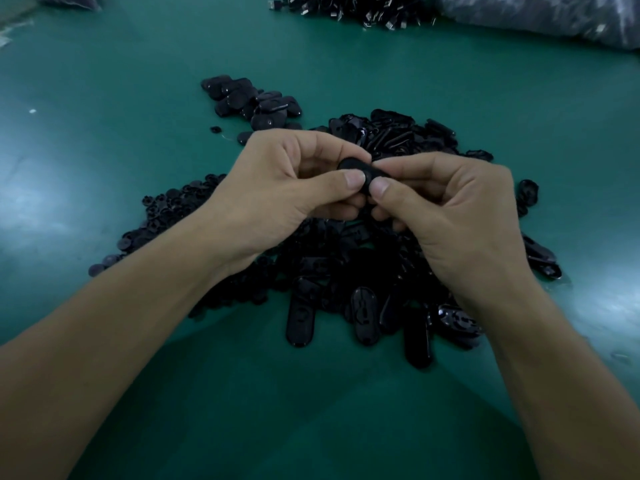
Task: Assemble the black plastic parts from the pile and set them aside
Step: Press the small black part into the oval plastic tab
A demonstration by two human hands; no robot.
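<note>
Both my hands meet above the middle of the green table (pixel 104 98) and pinch one black oval plastic part (pixel 360 169) between thumbs and forefingers. My left hand (pixel 277 188) grips its left end, my right hand (pixel 446 206) its right end. Under the hands lies a large pile of black oval shells (pixel 363 299). A heap of small round black pieces (pixel 166 216) spreads to the left of it. Behind my left hand sits a smaller cluster of black oval parts (pixel 249 102), apart from the pile. My fingers hide most of the held part.
At the table's far edge lies another heap of black parts (pixel 349 8). A clear plastic bag (pixel 547 15) fills the back right corner. One loose small black piece (pixel 215 129) lies on the bare green surface at left.
</note>
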